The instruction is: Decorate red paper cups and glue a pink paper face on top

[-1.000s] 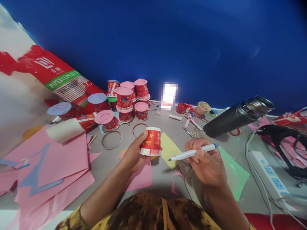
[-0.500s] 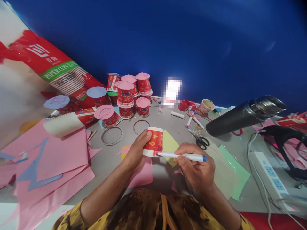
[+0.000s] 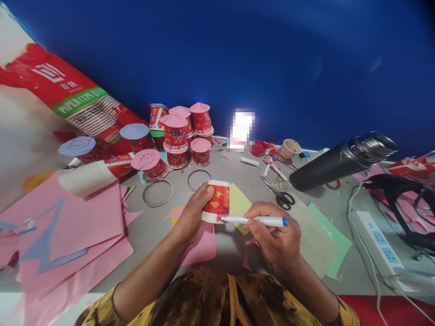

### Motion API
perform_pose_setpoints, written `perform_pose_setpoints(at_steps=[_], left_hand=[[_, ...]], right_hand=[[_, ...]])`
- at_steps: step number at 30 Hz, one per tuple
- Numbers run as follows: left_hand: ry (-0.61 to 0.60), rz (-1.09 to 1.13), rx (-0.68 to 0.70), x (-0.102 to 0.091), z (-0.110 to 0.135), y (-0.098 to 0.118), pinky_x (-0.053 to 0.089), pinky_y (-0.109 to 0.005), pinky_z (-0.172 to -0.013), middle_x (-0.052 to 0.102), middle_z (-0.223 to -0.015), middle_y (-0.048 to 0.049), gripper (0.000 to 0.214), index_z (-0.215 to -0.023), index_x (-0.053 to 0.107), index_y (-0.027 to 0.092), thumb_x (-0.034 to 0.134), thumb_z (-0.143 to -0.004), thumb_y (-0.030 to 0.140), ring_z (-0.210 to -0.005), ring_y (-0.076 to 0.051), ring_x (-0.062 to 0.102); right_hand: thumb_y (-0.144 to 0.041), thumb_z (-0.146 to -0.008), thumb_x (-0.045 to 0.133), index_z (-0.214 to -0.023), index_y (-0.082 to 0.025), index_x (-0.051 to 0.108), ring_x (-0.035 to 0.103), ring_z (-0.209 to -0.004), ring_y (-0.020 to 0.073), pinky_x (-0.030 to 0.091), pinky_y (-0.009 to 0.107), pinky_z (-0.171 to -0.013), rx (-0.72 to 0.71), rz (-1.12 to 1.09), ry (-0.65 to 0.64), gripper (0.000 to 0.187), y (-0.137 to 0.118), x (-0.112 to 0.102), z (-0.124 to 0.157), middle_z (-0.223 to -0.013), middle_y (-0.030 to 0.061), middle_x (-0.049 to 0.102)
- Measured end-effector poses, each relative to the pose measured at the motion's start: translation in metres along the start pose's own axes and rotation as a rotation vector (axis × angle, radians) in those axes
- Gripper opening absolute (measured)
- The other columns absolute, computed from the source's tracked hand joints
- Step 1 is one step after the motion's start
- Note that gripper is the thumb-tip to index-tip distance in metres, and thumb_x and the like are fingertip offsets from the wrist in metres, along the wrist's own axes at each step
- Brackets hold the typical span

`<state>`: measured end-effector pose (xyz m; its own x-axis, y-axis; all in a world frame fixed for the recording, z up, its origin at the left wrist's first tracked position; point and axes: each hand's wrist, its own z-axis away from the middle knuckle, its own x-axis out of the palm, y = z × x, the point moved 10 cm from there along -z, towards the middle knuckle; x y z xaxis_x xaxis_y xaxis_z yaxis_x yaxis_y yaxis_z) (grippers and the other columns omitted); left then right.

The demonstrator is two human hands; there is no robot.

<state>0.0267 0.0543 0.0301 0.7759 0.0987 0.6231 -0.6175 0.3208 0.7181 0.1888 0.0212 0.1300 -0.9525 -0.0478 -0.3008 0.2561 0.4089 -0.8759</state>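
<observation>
My left hand point(image 3: 192, 217) is wrapped round a red paper cup point(image 3: 216, 201) with a yellow star, held upside down just above the table. My right hand point(image 3: 273, 233) pinches a white marker point(image 3: 254, 220) with a blue end cap. The marker's tip touches the cup's white rim at its lower right. Pink paper point(image 3: 200, 246) and a yellow sheet point(image 3: 239, 206) lie under both hands.
Several red cups with pink lids point(image 3: 176, 136) are stacked at the back, beside a sleeve of paper cups point(image 3: 88, 174). Two rings point(image 3: 157, 193) lie ahead. Scissors point(image 3: 280, 194), a black flask point(image 3: 340, 162), a power strip point(image 3: 377, 240) and pink sheets point(image 3: 74, 226) surround me.
My right hand swung the marker from pointing down-left in the air to lying level, and brought its tip against the cup's rim. The cup stayed in my left hand.
</observation>
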Motion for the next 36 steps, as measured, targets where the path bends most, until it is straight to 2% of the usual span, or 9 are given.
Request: perform_pose_setpoints(at_steps=[3,8,15,19,25,30,36], left_hand=[[-0.019,-0.001,0.009,0.003,0.0,0.002,0.054,-0.03,-0.069,0.075,-0.085,-0.0043,0.034,-0.095,0.071,0.017,0.087,-0.082,0.044,-0.073,-0.02,0.068],[-0.027,-0.007,-0.003,0.005,0.002,0.001,0.052,-0.024,-0.061,0.072,-0.077,-0.0008,0.036,-0.092,0.07,0.017,0.088,-0.08,0.046,-0.063,-0.014,0.064],[-0.038,-0.027,-0.018,0.005,0.002,-0.001,0.056,-0.025,-0.058,0.073,-0.077,-0.0026,0.048,-0.093,0.069,0.017,0.092,-0.074,0.055,-0.064,-0.016,0.065],[-0.036,-0.021,-0.013,0.005,0.002,-0.001,0.055,-0.023,-0.058,0.072,-0.076,-0.0018,0.047,-0.091,0.069,0.017,0.093,-0.073,0.053,-0.062,-0.014,0.064],[-0.055,-0.034,-0.009,0.006,0.002,-0.002,0.057,-0.025,-0.058,0.072,-0.078,-0.0019,0.047,-0.095,0.07,0.017,0.092,-0.075,0.054,-0.064,-0.015,0.065],[-0.075,-0.016,-0.016,0.005,0.001,-0.003,0.056,-0.024,-0.06,0.074,-0.08,-0.0028,0.044,-0.097,0.072,0.017,0.09,-0.078,0.052,-0.065,-0.015,0.067],[-0.045,-0.023,-0.018,0.005,0.002,-0.002,0.057,-0.024,-0.06,0.074,-0.08,-0.0023,0.047,-0.095,0.073,0.017,0.093,-0.073,0.053,-0.067,-0.015,0.067]], right_hand=[[-0.022,-0.094,0.07,-0.09,-0.024,0.076,0.064,-0.059,0.0148,0.049,0.026,-0.058,-0.015,0.008,0.002,0.007,-0.003,0.001,-0.002,-0.073,-0.0008,0.074],[-0.021,-0.095,0.069,-0.089,-0.023,0.076,0.066,-0.058,0.0143,0.05,0.025,-0.058,-0.048,0.048,0.002,0.009,-0.006,0.002,-0.004,-0.072,-0.001,0.074],[-0.02,-0.096,0.069,-0.092,-0.023,0.075,0.067,-0.058,0.0124,0.05,0.022,-0.057,-0.083,0.058,0.05,0.007,-0.007,-0.005,-0.002,-0.076,-0.0021,0.075],[-0.019,-0.095,0.069,-0.092,-0.023,0.074,0.063,-0.055,0.0115,0.048,0.022,-0.055,-0.115,0.053,0.021,0.007,-0.012,-0.002,-0.003,-0.072,-0.0034,0.072],[-0.016,-0.095,0.069,-0.094,-0.024,0.074,0.065,-0.059,0.0107,0.048,0.02,-0.057,-0.148,0.086,0.075,0.009,-0.013,-0.006,-0.003,-0.078,-0.0032,0.075],[-0.016,-0.094,0.069,-0.093,-0.023,0.073,0.063,-0.058,0.0119,0.049,0.022,-0.057,-0.172,0.085,0.051,0.008,-0.019,-0.005,-0.003,-0.074,-0.003,0.073],[-0.015,-0.094,0.067,-0.094,-0.022,0.072,0.065,-0.061,0.0137,0.049,0.024,-0.058,-0.226,0.109,0.091,0.009,-0.026,-0.008,-0.004,-0.076,-0.0011,0.074]])
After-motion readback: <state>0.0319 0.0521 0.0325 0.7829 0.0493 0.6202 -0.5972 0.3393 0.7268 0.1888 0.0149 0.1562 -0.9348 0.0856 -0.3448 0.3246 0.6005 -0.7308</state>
